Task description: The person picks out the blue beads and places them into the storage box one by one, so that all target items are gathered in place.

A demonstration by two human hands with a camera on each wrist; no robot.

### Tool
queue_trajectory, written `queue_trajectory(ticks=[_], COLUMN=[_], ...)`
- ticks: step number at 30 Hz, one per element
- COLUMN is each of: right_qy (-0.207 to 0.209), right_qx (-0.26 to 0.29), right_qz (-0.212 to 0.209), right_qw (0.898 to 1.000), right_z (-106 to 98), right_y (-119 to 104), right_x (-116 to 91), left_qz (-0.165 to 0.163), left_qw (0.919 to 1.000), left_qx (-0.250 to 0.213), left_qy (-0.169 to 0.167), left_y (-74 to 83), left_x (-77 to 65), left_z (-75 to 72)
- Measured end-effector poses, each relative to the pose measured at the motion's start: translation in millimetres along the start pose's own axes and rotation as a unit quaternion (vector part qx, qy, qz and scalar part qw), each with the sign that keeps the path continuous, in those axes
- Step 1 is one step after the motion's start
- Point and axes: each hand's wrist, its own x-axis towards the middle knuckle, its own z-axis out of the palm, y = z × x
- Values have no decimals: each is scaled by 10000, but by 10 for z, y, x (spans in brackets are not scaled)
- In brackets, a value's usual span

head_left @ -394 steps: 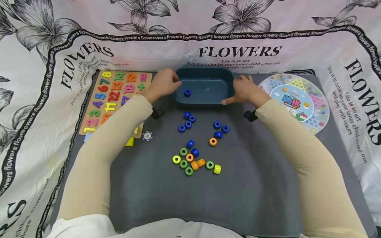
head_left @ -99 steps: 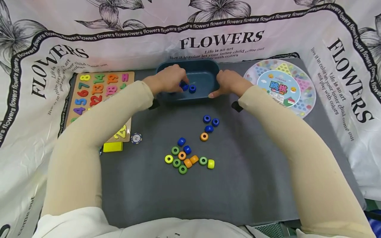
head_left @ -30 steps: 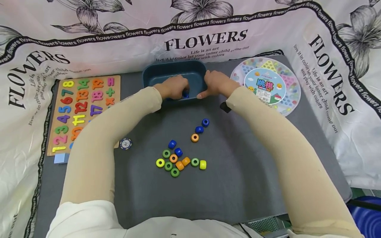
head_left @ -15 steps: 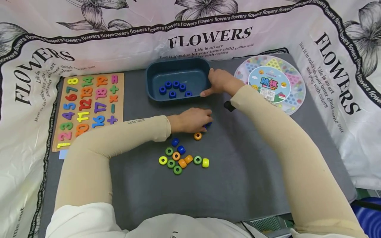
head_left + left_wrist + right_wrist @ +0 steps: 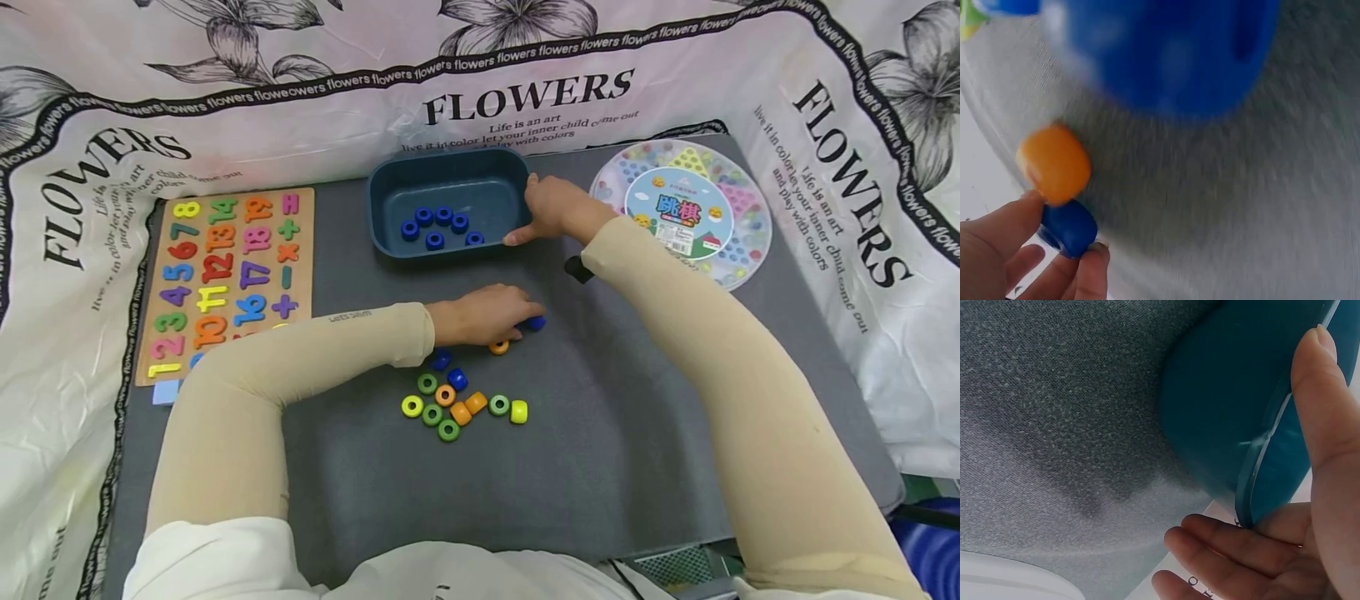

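both arms wear snug beige sleeves [image 5: 315, 358] reaching to the wrists, the left one bearing small dark lettering (too small to read surely). a black strap [image 5: 576, 268] sits at the right wrist, and a white top [image 5: 225, 558] covers the torso.

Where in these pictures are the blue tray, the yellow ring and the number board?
tray [image 5: 386, 179]: head view, bare floor near its far left corner.
yellow ring [image 5: 412, 406]: head view, on its rim.
number board [image 5: 300, 250]: head view, bare wood at its right edge.
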Motion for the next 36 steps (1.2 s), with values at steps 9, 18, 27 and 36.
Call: queue_trajectory(ticks=[9, 18, 27, 36], right_qy=[166, -42, 162, 151], right_qx=[-141, 15, -176, -113], right_qz=[-319, -39, -198, -170], right_qw=[9993, 10000, 9995, 9997], right_z=[-15, -2, 23, -10], right_y=[46, 94, 7, 50], right_x=[-8, -44, -9, -25], left_qz=[-346, -2078, -2535, -2413], left_qw=[9912, 9738, 9670, 9702], left_qx=[-153, -237, -245, -116], left_qy=[1271, 899, 91, 184], left_y=[-197, -833, -1074, -1035], left_x=[-193, 170, 379, 429], left_z=[-788, -1160, -855, -784])
